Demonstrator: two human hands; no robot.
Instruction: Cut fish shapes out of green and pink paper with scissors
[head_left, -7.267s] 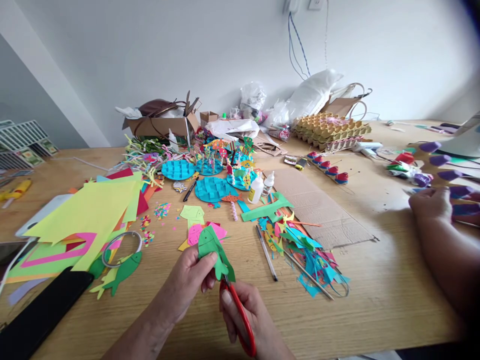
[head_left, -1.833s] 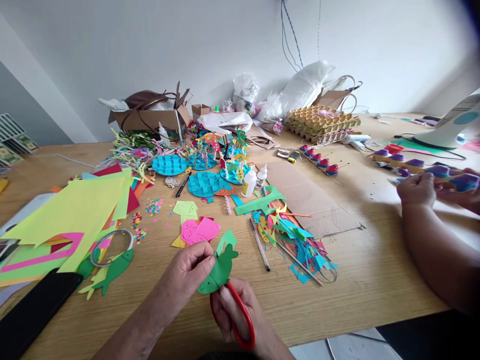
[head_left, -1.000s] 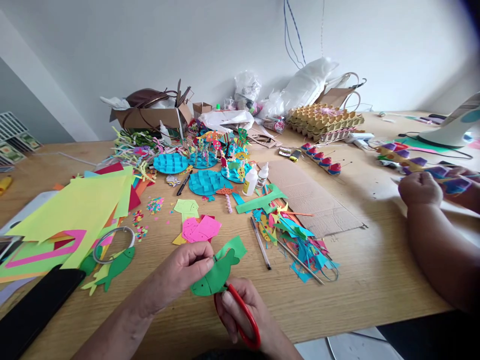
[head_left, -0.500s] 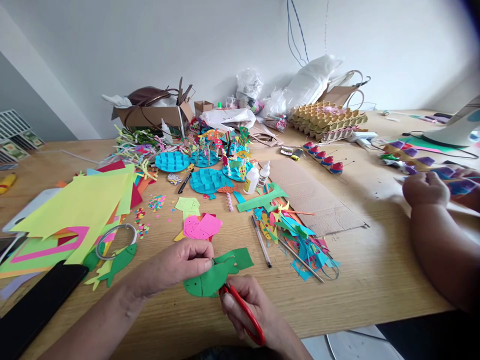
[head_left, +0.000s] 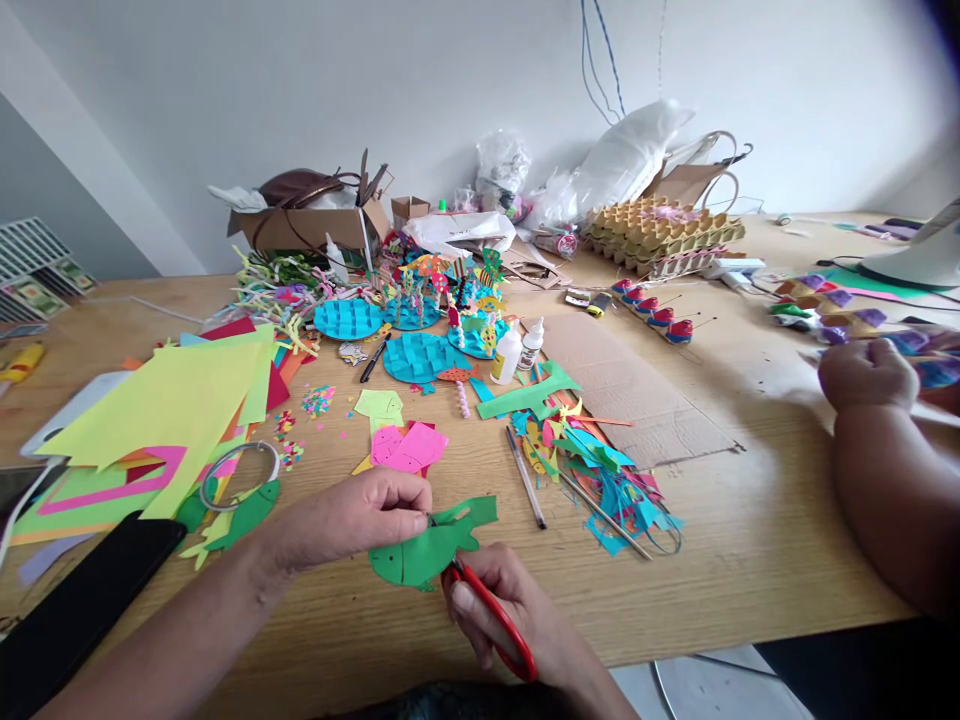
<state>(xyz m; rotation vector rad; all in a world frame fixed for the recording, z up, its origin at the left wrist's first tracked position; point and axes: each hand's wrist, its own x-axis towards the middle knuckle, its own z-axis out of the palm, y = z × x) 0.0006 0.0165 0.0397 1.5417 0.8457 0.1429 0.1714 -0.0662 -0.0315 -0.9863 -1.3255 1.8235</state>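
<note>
My left hand (head_left: 386, 510) pinches a green paper fish (head_left: 420, 556) by its upper edge, with thumb and fingers closed. The fish has a drawn eye and a gill line, and a strip of uncut green paper trails off its upper right. Red-handled scissors (head_left: 495, 615) are gripped in my right hand (head_left: 517, 600), their blades at the fish's lower right edge, mostly hidden by the paper and fingers. Beyond my left hand lie pink paper pieces (head_left: 409, 448) and a pale green piece with a fish drawn on it (head_left: 379, 404).
Yellow sheets (head_left: 165, 400) and a tape ring (head_left: 240, 475) with cut fish lie left. A pen (head_left: 526, 478), paper scraps (head_left: 615, 480), glue bottles (head_left: 506, 357) and cardboard (head_left: 637, 400) are to the right. Blue discs (head_left: 424, 358) stand behind. Another person's hand (head_left: 870, 375) works at far right.
The green paper fish has turned and tilted slightly in my left hand, and its trailing strip looks shorter. The scissors stay at its edge. The view has shifted a little.
</note>
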